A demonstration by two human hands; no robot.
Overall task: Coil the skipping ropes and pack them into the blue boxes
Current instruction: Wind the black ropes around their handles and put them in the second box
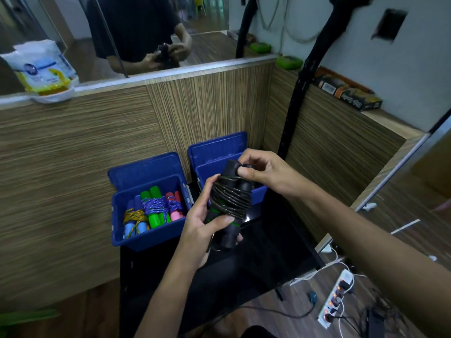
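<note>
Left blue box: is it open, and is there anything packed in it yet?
Open and partly filled. The left blue box has its lid tipped back, and three coiled ropes with blue, green and pink handles lie inside.

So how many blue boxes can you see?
2. One blue plastic box at left holds coiled ropes; the other blue plastic box stands to its right, partly hidden behind the hands.

Setting is taken to be an office or shop counter area. A work nook is enclosed by wood-grain partition walls (73, 147) topped by a glass pane (146, 32). Boxed goods (349, 93) are kept on a side ledge (380, 118). A power strip (335, 298) with lit switches and loose cables (273, 311) is seen on wood-pattern flooring (402, 211).
</note>
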